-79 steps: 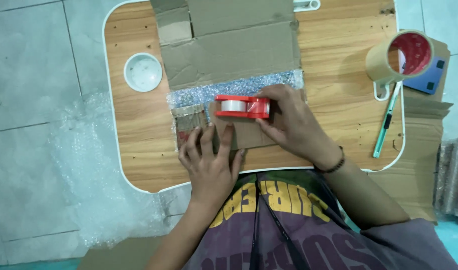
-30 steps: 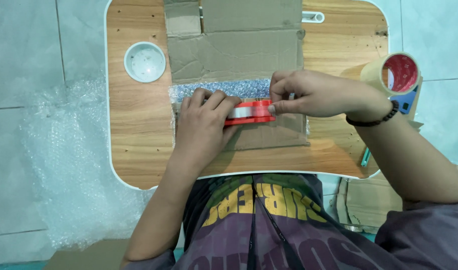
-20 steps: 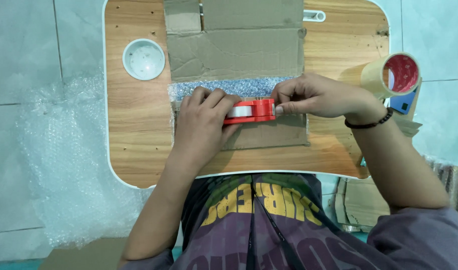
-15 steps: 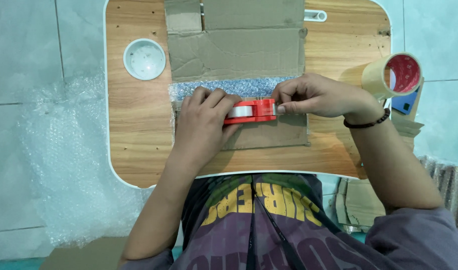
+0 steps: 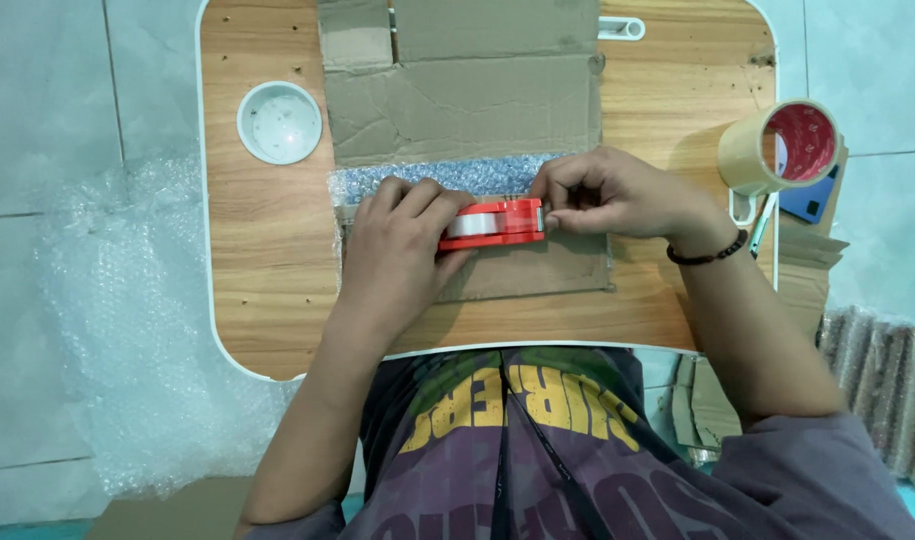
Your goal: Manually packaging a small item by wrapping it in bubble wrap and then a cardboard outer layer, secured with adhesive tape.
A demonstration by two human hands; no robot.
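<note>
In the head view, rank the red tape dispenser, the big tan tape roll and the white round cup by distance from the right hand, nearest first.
1. Red tape dispenser: touching the right hand, just to its left.
2. Tan tape roll: at the table's right edge.
3. White round cup: far across, at the table's upper left.

There is one red tape dispenser (image 5: 495, 222), between the fingers of two hands, the left hand (image 5: 402, 245) and the right hand (image 5: 617, 192). One flattened cardboard piece (image 5: 467, 95) and one strip of bubble wrap (image 5: 447, 176) lie just beyond the fingers. One white round cup holder (image 5: 279, 122) is left of the fingers. One big roll of brown tape (image 5: 777, 147) is right of them. One surface (image 5: 267, 260) carries them all.
</note>
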